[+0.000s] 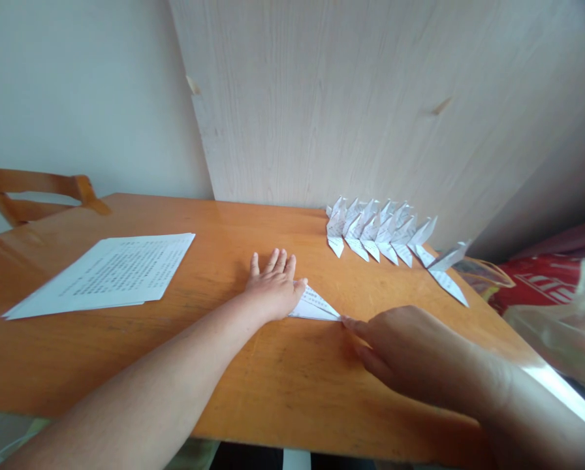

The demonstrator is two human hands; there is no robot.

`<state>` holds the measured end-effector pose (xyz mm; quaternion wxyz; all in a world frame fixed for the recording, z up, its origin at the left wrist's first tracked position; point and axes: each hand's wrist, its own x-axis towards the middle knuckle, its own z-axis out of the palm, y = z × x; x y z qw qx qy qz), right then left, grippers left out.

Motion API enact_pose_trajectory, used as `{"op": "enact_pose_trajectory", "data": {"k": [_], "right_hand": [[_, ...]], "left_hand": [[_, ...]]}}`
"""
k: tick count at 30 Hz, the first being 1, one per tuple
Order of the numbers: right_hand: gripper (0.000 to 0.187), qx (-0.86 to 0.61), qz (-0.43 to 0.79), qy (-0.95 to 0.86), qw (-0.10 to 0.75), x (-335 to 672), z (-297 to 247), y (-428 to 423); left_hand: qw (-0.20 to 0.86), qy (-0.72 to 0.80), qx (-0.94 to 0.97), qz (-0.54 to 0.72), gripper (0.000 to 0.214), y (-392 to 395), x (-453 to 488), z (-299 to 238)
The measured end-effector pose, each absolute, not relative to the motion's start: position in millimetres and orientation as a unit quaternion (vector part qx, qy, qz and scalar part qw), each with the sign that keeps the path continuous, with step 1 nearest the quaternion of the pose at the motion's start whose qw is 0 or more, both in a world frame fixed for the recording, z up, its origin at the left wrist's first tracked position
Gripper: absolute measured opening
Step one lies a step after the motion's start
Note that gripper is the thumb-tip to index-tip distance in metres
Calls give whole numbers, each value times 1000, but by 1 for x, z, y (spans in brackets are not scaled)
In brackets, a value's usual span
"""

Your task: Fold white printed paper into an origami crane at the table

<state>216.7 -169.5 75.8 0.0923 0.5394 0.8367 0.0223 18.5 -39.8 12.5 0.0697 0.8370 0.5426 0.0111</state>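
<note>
A folded sheet of printed paper [316,305], narrowed to a point on its right, lies on the wooden table. My left hand [276,287] rests flat over its left part, fingers spread and palm down, hiding that end. At the pointed tip, my right hand [405,346] touches the paper with its outstretched index finger. The thumb is apart from that finger, and the other fingers are mostly hidden behind the hand. Farther back on the right stand several folded paper figures [385,235] in close rows. One more paper figure [446,267] sits apart, nearer the table's right edge.
A stack of printed sheets [126,267] lies on the left of the wooden table [214,365]. A wooden chair [42,192] stands beyond the far left corner. A pale wood-grain panel [322,98] rises behind the table. Red and clear plastic bags [542,287] lie past the right edge.
</note>
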Motion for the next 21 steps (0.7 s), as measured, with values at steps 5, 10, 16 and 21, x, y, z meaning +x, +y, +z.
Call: {"op": "enact_pose_trajectory", "data": {"k": [5,10,16,21], "right_hand": [[31,579,23,815,0,233,78,-154],[46,548,15,828,-119,223,65,-144],[74,465,-71,881,-55,199,45,-153],[90,450,-95,888,-17,199,42,-157]], "left_hand": [[75,545,835,4,75,-40,19,12],[77,541,837,3,77,-41,19,14],[69,543,837,21,75,-40,18,10],[69,539,839,34,78,-38,16,5]]}}
